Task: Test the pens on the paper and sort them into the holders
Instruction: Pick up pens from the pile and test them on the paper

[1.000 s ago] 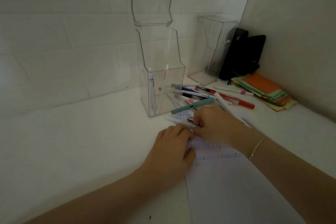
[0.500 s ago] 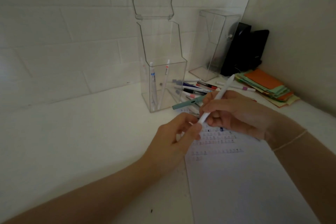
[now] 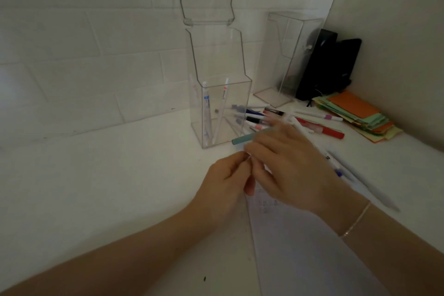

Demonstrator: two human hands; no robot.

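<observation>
My left hand pinches a small pale end of a white pen between thumb and forefinger, above the top edge of the paper. My right hand, blurred by motion, meets it at the same spot with its fingertips; the pen's body is hidden under that hand. A clear holder just behind holds three upright pens. A second clear holder stands further back right. Loose pens lie in a heap beyond my right hand, a teal pen nearest.
A red marker and a white pen with a pink band lie right of the heap. Two blurred pale pens lie beside my right wrist. Coloured paper sheets are stacked at the far right, by a black object.
My right hand picked a white pen from the heap and lifted it; my left hand came off the paper to its tip. Now both hands have closed together, hiding the pen.
</observation>
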